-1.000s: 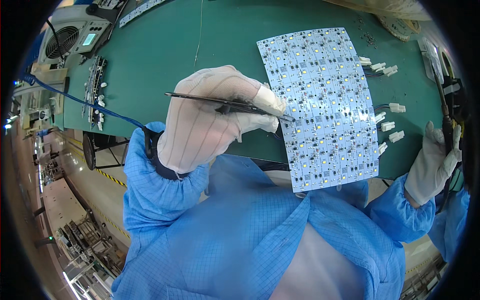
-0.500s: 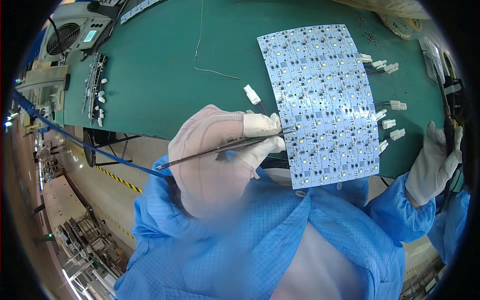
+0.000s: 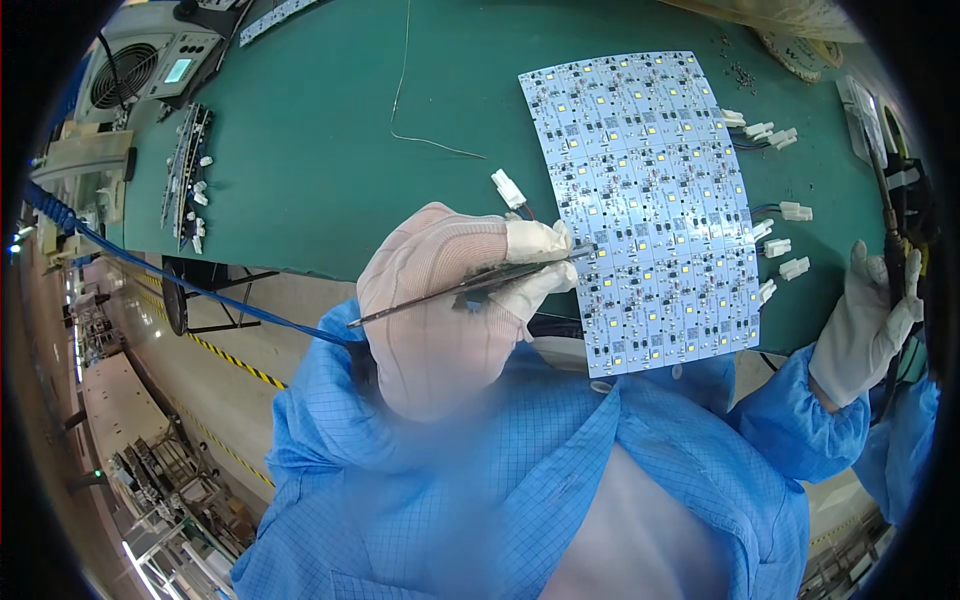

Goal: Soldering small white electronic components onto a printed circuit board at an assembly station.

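Observation:
My left hand (image 3: 440, 300), in a pale glove with white fingertips, is closed on dark metal tweezers (image 3: 430, 299). The tweezer tips lie over the left edge of a white LED circuit board panel (image 3: 655, 200), covered with rows of small components. A white plug connector (image 3: 508, 189) on dark and red wires sticks out beside that edge, just above my fingers. At the far right my gloved right hand (image 3: 865, 325) has its fingers around the dark handle of a soldering iron (image 3: 894, 245); the grip is partly hidden.
More white connectors (image 3: 795, 211) project from the panel's right side. A thin solder wire (image 3: 435, 144) lies on the green mat (image 3: 330, 150). Stacked boards (image 3: 185, 175) and a fan unit with a display (image 3: 150, 75) stand left. Small dark parts (image 3: 740, 75) lie far right.
My left hand and the tweezers have shifted a little to the right, closer over the panel's edge. The panel has barely moved, and my right hand stays nearly in place.

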The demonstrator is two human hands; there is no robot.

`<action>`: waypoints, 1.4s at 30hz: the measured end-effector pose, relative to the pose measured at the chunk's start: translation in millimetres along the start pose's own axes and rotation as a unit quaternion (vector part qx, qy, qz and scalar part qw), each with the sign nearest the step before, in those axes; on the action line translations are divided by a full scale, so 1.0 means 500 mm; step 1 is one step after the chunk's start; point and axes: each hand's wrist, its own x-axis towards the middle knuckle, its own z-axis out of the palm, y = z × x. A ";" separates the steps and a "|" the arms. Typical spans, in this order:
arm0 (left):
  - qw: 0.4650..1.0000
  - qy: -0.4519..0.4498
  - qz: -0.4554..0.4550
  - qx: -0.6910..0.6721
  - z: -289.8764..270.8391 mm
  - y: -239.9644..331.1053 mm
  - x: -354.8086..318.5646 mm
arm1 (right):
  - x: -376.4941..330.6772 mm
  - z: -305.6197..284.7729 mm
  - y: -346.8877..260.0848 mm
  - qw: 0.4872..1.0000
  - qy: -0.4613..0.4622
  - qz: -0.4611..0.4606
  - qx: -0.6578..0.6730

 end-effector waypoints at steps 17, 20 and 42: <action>0.994 -0.067 0.081 -0.003 -0.018 -0.010 0.003 | 0.003 -0.007 0.001 0.999 -0.035 -0.001 0.026; 0.998 -0.004 0.062 -0.009 -0.002 -0.005 0.006 | 0.001 -0.007 0.003 1.000 -0.024 -0.010 0.013; 0.994 -0.098 0.033 -0.038 -0.032 -0.034 0.017 | -0.001 0.002 0.003 1.000 -0.023 -0.015 -0.009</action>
